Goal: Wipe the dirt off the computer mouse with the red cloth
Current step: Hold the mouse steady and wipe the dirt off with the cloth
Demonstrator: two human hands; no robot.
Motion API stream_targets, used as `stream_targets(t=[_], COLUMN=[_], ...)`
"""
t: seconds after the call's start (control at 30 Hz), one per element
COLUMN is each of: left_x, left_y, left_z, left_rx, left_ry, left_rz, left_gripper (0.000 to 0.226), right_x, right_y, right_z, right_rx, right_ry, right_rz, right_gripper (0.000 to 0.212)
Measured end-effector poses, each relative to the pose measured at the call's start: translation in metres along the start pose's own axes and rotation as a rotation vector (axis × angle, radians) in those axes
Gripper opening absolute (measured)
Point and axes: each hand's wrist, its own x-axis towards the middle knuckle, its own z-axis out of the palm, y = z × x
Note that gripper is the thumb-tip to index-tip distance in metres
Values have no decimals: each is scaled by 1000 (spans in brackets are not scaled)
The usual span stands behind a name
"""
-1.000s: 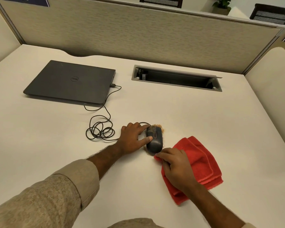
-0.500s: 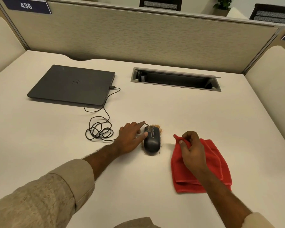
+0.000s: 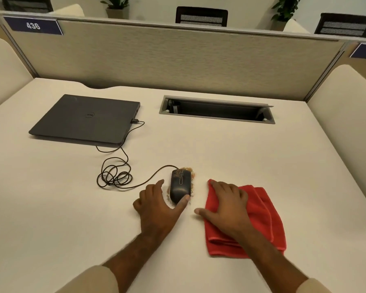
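The computer mouse (image 3: 180, 185), small, rigid and probably light enough to skid on the tabletop (image 3: 220, 149), sits dirt-speckled between the left hand (image 3: 156, 205), fingers spread loosely around its rear, and the right hand (image 3: 227, 205) flat, open, on the soft red cloth (image 3: 262, 218).

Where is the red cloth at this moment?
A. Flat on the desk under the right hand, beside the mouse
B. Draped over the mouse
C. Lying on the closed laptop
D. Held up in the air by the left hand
A: the red cloth lies folded on the desk with the right hand flat on it, apart from the mouse, which the left hand steadies.
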Motion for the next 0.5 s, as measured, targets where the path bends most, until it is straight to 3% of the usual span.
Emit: stream_targets(t=[0.1, 0.5], left_x=[-2, -5], left_y=[6, 20], left_z=[4, 13], left_rx=[38, 50], left_ry=[36, 95], left_rz=[-45, -69], left_gripper=[102, 91], right_x=[-1, -5], right_y=[3, 31], right_z=[3, -11], right_rx=[-2, 421], right_ry=[-53, 85], right_rz=[-11, -108], right_gripper=[97, 56])
